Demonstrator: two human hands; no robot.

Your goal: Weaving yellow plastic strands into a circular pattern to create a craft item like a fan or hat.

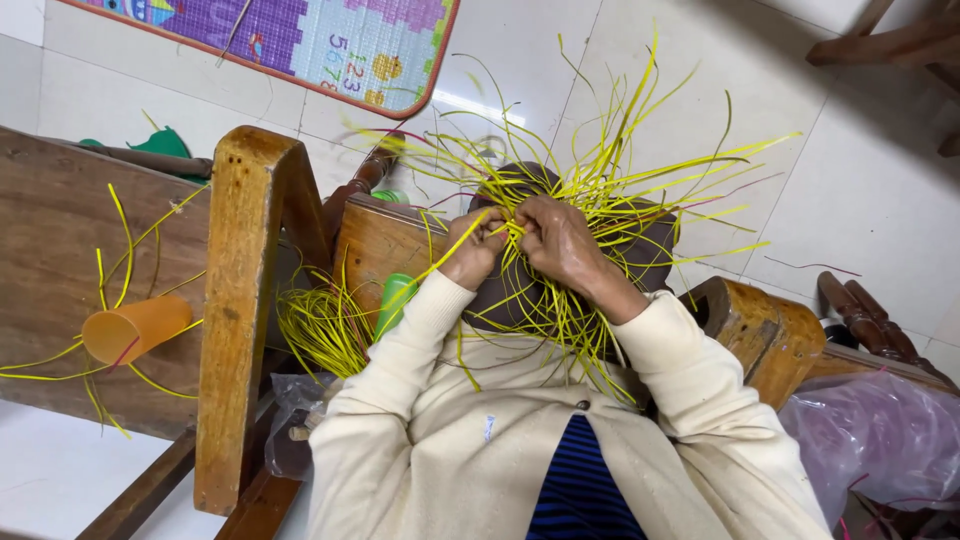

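Both hands meet at the middle of a tangle of yellow strips (600, 200) spread over a dark rounded form (520, 290) in the lap. The left hand (478, 250) is pinched on one yellow strip that runs down toward the near left; the right hand (560, 240) is closed over the crossing strands just beside it, fingers curled in.

The risk, as I judge it, lies in the loose ends — they fan out to the far right and could snag on a sleeve or spring free if either grip slackens, undoing the crossing under the fingers.

Room is tight on the left: a wooden chair frame (240, 300) stands close, with a bundle of yellow strips (320, 330) and a green cup (395, 300) wedged beside it. An orange cup (135, 328) lies on the wooden surface (50, 250) further left. The tiled floor (860, 180) to the far right is open.
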